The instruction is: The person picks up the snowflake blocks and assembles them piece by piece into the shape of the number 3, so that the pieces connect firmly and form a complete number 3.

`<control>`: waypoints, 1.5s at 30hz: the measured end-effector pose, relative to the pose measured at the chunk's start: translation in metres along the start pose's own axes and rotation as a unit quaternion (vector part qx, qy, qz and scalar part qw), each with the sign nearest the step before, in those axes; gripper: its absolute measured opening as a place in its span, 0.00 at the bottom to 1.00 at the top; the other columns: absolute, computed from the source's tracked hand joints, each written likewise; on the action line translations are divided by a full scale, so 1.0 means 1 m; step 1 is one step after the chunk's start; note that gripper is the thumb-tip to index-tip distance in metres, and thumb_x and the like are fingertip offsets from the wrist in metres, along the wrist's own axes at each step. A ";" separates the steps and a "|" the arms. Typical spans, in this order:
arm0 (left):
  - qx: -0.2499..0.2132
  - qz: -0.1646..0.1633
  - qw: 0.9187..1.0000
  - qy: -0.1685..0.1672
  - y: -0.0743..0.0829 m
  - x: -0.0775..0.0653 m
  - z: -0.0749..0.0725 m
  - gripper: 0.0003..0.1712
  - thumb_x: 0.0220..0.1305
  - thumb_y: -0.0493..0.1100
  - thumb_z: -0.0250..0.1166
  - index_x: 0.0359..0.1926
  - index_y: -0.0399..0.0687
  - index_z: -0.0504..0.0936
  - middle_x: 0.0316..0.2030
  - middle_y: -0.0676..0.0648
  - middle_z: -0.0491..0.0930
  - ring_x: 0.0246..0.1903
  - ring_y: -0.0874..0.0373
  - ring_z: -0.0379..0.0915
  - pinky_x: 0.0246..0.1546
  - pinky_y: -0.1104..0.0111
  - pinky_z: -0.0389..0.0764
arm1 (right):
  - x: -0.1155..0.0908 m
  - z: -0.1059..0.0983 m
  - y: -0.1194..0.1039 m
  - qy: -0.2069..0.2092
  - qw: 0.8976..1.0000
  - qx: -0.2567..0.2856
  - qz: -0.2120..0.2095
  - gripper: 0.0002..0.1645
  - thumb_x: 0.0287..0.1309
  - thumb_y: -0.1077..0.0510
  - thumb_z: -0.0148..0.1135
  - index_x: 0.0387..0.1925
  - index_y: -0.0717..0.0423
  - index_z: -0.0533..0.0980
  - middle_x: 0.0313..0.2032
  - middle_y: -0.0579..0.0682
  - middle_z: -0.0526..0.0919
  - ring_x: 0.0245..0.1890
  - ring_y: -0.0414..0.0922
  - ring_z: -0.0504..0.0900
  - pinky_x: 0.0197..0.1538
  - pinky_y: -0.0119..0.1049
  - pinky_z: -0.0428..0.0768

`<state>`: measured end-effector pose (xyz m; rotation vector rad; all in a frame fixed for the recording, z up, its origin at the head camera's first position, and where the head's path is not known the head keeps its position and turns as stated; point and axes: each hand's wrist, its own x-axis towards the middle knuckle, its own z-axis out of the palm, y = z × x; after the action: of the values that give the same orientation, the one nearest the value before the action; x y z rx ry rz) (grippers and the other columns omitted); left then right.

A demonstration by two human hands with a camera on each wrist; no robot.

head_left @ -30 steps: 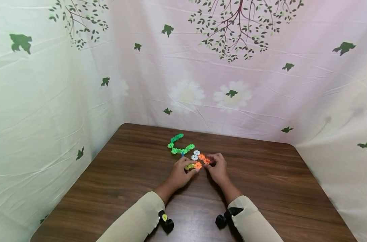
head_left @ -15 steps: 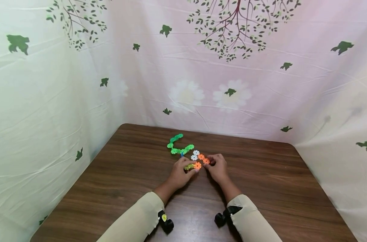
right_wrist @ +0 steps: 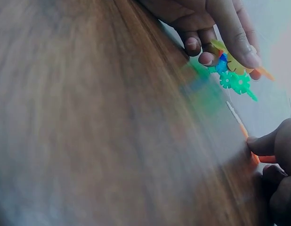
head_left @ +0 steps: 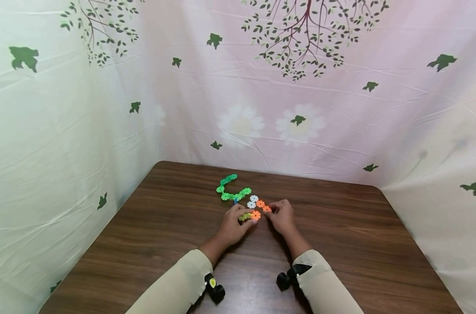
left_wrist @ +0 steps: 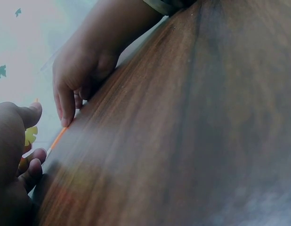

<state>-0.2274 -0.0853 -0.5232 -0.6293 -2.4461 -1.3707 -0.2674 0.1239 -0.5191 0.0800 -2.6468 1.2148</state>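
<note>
My left hand (head_left: 231,223) pinches a short chain of flower-shaped interlocking discs between thumb and fingers. Its yellow discs (right_wrist: 236,66) lie partly behind the fingers, and an orange disc (head_left: 255,215) sticks out to the right. Just across a small gap, my right hand (head_left: 283,217) grips the near end of a second chain lying flat on the table. That one has orange discs (head_left: 260,203) leading to white discs (head_left: 253,198). A curved green chain (head_left: 225,196) lies beyond the left hand, with a blue disc (right_wrist: 222,62) between it and the yellow ones.
Everything lies on a dark wood-grain table (head_left: 163,196) with rounded far corners. A pale cloth (head_left: 324,144) printed with leaves and branches hangs along its back and sides. Black wrist cameras (head_left: 215,290) are strapped over both light sleeves (head_left: 175,283).
</note>
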 end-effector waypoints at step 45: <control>-0.002 -0.008 1.000 0.001 -0.004 0.003 0.003 0.20 0.71 0.42 0.76 0.60 0.41 0.90 0.48 0.44 0.81 0.46 0.55 0.78 0.50 0.63 0.82 | -0.008 -0.005 0.008 -0.042 0.981 0.187 0.004 0.04 0.75 0.65 0.66 0.42 0.63 0.79 0.33 0.61 0.83 0.28 0.42 0.77 0.32 0.30 0.77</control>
<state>-0.2322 -0.0837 -0.5263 -0.6105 -2.4533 -1.3821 -0.2594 0.1327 -0.5239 0.1859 -2.4516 1.7339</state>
